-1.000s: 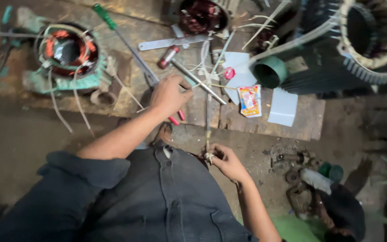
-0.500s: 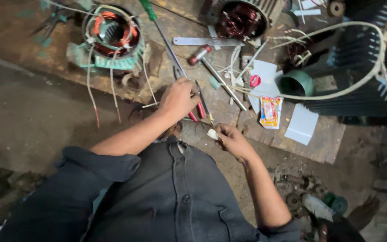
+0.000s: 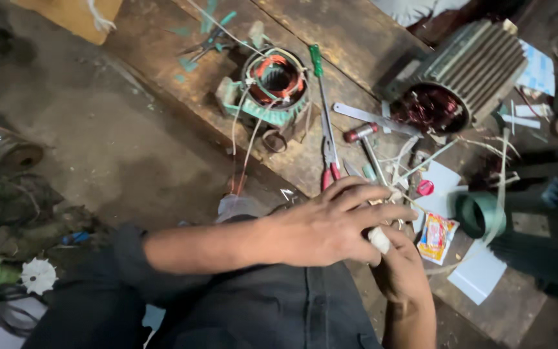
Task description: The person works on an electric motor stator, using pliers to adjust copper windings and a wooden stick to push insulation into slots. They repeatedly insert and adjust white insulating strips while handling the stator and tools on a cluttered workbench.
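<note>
Both hands meet over bench edge. Left hand point(image 3: 327, 226) fingers spread, lying across small white piece point(image 3: 378, 240); right hand point(image 3: 400, 265) pinches it from below, probably. Wound stator point(image 3: 274, 84) with loose leads, pliers point(image 3: 328, 155) lie untouched beyond. Work looks mid-way.

A single view is taken from a camera worn on the head, aimed steeply down over the person's lap and a cluttered wooden board point(image 3: 356, 39). The left hand point(image 3: 330, 226) and right hand point(image 3: 402, 265) are seen close, low in the frame; the floor point(image 3: 111, 148) is seen to the left. No second view is provided.
</note>
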`<action>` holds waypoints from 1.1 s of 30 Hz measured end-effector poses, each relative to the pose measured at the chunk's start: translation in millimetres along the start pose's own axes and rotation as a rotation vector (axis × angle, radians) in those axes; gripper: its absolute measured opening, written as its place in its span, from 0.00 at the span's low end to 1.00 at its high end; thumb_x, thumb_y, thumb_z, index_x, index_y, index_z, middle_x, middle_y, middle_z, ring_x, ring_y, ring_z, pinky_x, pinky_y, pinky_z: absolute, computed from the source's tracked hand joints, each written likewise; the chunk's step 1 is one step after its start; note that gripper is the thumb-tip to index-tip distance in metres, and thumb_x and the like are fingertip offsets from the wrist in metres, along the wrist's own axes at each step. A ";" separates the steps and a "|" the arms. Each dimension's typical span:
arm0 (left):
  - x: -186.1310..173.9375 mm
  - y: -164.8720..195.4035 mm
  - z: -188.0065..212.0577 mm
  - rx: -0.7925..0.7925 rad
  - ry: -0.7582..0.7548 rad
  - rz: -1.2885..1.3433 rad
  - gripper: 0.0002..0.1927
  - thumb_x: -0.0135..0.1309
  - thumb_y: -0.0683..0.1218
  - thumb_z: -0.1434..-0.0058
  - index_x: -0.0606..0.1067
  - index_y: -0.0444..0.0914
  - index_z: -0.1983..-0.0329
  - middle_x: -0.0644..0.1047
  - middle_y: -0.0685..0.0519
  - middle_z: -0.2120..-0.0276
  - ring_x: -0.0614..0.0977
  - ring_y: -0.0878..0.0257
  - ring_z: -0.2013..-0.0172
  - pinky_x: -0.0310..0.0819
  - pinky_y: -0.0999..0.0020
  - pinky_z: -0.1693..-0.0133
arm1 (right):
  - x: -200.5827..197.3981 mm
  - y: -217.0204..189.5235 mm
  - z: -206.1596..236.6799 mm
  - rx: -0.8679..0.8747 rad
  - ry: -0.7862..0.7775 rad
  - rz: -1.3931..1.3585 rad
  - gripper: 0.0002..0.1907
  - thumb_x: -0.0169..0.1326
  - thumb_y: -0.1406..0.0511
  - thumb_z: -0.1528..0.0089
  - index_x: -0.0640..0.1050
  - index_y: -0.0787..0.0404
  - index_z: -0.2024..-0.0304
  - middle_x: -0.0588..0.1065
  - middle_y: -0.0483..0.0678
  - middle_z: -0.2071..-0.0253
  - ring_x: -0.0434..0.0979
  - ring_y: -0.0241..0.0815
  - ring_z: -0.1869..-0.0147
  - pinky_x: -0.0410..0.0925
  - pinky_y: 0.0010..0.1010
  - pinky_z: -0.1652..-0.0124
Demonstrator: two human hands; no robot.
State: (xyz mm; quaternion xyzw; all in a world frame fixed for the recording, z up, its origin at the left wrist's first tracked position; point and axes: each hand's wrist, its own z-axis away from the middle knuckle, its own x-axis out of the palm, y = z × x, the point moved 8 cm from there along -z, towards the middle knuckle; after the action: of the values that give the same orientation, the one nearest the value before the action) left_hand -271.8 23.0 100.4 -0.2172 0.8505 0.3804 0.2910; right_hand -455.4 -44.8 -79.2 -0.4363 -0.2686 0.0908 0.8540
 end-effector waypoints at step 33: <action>-47.8 -30.9 27.1 -0.186 0.273 0.040 0.07 0.61 0.47 0.34 0.81 0.38 0.58 0.77 0.52 0.70 0.76 0.55 0.68 0.72 0.59 0.62 | 108.3 -117.8 32.8 -0.759 -0.046 -0.056 0.11 0.51 0.71 0.28 0.68 0.62 0.45 0.73 0.53 0.51 0.80 0.55 0.50 0.74 0.40 0.53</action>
State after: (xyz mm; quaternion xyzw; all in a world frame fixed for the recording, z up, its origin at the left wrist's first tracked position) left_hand -209.5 32.0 101.1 -0.2760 0.8474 0.4303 0.1437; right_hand -391.6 -50.8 71.0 -0.7117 -0.3143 -0.0288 0.6275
